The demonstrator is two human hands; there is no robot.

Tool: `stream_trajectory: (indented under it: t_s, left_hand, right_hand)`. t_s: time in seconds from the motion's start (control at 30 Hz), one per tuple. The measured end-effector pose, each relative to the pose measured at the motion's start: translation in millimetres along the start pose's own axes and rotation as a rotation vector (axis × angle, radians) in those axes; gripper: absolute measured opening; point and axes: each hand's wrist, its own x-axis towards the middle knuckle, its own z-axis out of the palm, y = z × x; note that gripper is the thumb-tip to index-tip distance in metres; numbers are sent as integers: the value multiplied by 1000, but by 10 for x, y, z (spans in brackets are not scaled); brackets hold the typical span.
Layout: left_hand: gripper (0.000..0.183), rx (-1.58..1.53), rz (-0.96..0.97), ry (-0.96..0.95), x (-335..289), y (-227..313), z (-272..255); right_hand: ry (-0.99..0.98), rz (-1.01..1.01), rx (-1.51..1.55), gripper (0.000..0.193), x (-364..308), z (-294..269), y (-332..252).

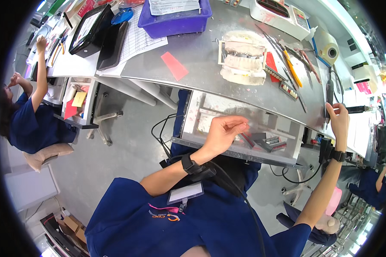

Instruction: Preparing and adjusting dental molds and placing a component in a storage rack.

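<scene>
My left hand point(225, 132) hovers over an open metal drawer point(193, 124) under the bench, its fingers pinched together; I cannot see anything between them. Small red and dark boxes point(266, 143) lie in the drawer beside it. My right hand point(339, 122) is at the bench's right edge, closed around a slim black tool point(357, 109). A dark handpiece point(329, 92) lies just beyond it. On the grey bench top point(201, 55) sits a white plaster jaw model in a metal frame point(241, 58).
A red wax sheet point(174, 65), a purple tray point(176, 21), printed papers point(139, 40), black trays point(90, 30), several hand instruments point(289, 60) and tooth strips point(288, 90) lie on the bench. One person in blue point(25, 120) sits left, another point(373, 182) right.
</scene>
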Motion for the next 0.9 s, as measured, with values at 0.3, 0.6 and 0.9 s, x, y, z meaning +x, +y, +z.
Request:
stream_trajectory:
  t_s: [0.3,0.6,0.9]
  left_hand:
    - [18,-41,-84,49,-3,26,-53]
    - [20,-39,-104,-8,31,64,-29]
    - [15,82,-162,19,48,110,-13]
  right_hand:
    - [-309,164,684,26,116,-80,-137]
    - [-637,-26,1497,28,-996,38,-901]
    - [-75,-488,753,17,-1835,151,-1313]
